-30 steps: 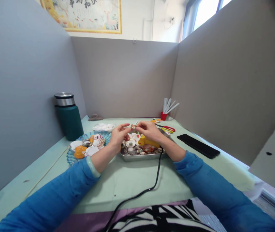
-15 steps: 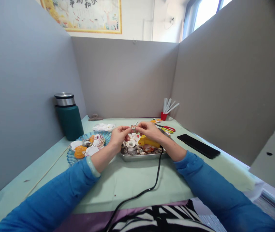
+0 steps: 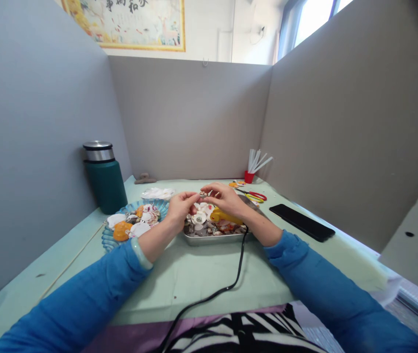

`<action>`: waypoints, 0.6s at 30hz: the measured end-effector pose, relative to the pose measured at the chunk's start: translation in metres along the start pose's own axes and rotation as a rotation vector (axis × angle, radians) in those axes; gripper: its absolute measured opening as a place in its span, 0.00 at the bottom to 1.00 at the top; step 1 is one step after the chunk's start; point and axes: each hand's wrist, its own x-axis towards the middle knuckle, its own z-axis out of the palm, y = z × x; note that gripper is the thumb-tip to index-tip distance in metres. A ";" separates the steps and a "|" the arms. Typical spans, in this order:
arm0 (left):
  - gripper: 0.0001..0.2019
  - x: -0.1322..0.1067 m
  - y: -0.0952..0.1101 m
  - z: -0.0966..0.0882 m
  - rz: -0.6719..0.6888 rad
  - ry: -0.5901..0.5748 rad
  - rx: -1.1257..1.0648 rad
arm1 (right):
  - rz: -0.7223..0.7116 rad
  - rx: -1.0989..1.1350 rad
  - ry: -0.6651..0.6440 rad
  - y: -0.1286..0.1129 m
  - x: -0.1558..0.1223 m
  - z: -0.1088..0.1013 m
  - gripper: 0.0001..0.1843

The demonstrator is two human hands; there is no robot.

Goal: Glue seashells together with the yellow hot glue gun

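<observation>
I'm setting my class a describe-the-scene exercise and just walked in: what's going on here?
A person's left hand pinches a small piece; the right hand is at it too, though whether it grips is unclear. By both hands, a metal tray holds shells and a yellow corded tool. A blue dish of shells sits left; a black phone lies right.

held piece [image 3: 203,194]: too small to identify | yellow tool [image 3: 225,216]: part-hidden | poster [image 3: 135,25]: top cut off
</observation>
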 end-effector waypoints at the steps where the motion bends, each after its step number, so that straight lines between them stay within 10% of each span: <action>1: 0.16 0.000 -0.001 0.000 0.003 -0.005 0.003 | -0.012 -0.014 -0.004 0.001 0.000 0.000 0.15; 18: 0.16 0.002 -0.003 -0.001 0.013 -0.008 -0.017 | 0.051 -0.092 0.099 0.002 -0.001 0.001 0.15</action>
